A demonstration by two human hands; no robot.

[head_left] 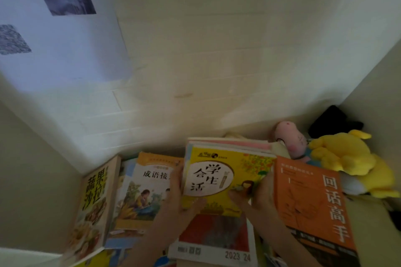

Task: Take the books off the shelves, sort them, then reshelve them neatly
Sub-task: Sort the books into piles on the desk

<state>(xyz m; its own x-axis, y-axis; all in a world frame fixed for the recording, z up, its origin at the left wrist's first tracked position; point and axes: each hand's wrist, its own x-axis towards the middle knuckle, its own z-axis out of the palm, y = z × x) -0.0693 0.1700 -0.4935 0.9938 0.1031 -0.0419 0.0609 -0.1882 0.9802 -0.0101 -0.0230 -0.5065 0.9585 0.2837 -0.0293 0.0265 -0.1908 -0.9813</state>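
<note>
You hold the yellow book (227, 171) btw. both hands, approx. at 6 o'clock in the view. Your left hand (176, 191) grips its left edge, thumb on the cover. Your right hand (259, 193) grips the right edge the same way. The orange book (312, 199) is at 3 o'clock, touching the right hand. The idiom book (147, 188) is at 9 o'clock of the left hand, w/ a magazine (214, 238) below.

A yellow plush toy (345, 154) lies at four o'clock, touching a pink plush toy (288, 136) beside it. A white poster (65, 39) hangs at ten o'clock.
</note>
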